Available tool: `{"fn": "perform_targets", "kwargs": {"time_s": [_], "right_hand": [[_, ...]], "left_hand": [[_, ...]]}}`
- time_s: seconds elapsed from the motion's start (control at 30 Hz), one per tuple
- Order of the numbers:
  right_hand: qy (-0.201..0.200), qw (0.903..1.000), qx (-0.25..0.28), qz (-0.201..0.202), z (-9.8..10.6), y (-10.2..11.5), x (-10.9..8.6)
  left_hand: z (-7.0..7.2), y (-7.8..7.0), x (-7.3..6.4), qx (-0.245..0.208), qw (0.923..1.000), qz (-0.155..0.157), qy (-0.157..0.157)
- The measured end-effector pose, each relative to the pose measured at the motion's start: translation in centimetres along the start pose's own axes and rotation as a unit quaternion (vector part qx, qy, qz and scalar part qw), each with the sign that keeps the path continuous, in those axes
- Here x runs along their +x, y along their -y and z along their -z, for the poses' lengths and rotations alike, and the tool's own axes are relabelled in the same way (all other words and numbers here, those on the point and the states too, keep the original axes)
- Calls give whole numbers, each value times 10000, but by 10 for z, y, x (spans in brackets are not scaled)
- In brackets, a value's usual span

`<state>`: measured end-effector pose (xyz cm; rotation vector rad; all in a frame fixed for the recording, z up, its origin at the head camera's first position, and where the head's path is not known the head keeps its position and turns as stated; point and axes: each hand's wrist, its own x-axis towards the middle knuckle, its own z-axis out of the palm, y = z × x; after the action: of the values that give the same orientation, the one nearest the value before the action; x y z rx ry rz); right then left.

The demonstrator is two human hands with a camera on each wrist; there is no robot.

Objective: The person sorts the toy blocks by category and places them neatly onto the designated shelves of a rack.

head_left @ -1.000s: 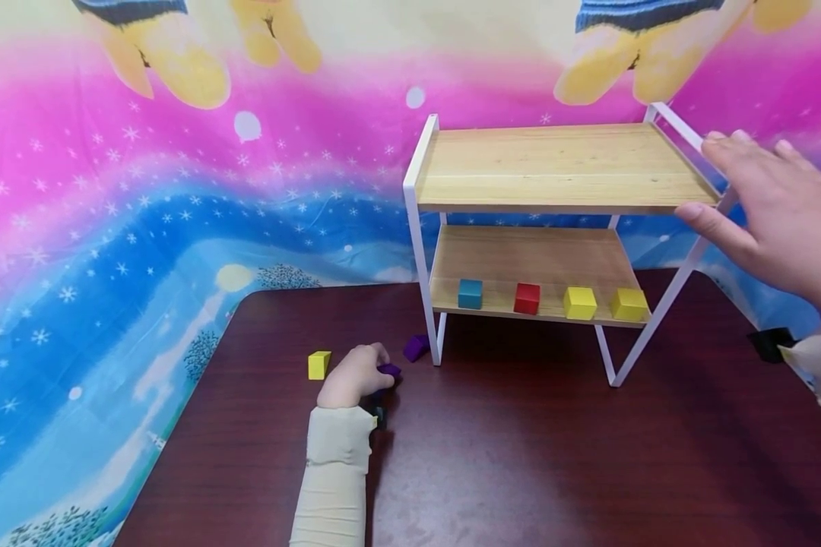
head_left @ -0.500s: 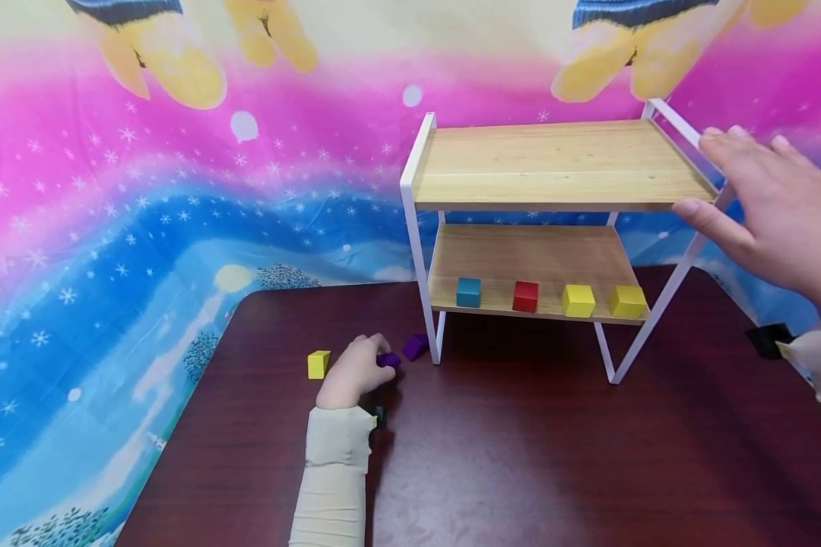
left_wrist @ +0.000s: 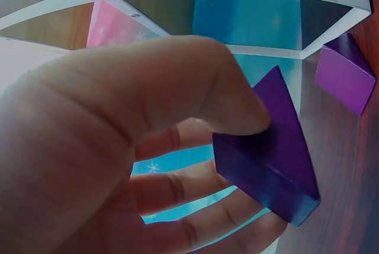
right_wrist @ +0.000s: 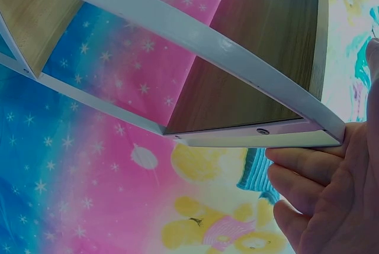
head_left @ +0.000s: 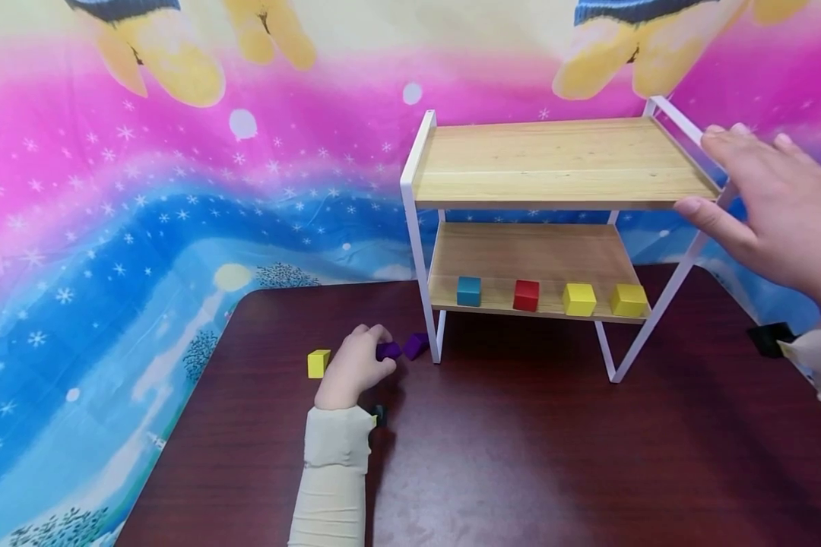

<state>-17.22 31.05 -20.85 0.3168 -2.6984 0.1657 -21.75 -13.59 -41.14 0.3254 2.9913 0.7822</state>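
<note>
My left hand (head_left: 356,366) pinches a purple triangular block (left_wrist: 285,147) between thumb and fingers, low over the table. Just to its right, a second purple block (head_left: 416,346) lies beside the foot of the two-tier shelf (head_left: 554,171). A yellow block (head_left: 318,364) is on the table left of the hand. Up at the shelf's right end, my right hand (head_left: 780,213) touches the white metal frame (right_wrist: 237,52), its fingers fairly straight. The right wrist view shows the frame's corner against the fingers (right_wrist: 302,174).
Along the front of the lower shelf board stand a teal cube (head_left: 468,292), a red cube (head_left: 526,295) and two yellow cubes (head_left: 579,300). The dark red table (head_left: 506,456) meets a colourful printed cloth (head_left: 144,228) at the back and left.
My left hand has moved slightly away from me with the purple block, bringing it closer to the other purple block. My right hand has stayed at the frame.
</note>
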Motion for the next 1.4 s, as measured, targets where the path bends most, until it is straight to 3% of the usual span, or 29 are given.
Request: {"fn": "perform_targets", "kwargs": {"time_s": [0.5, 1.4], "right_hand": [[9, 10000, -2, -6, 0, 0, 0], [-32, 10000, 7, -16, 0, 2, 0]], "left_hand": [[12, -4, -5, -135, 9991, -87, -400], [20, -8, -11, -239, 9926, -408, -1118]]}}
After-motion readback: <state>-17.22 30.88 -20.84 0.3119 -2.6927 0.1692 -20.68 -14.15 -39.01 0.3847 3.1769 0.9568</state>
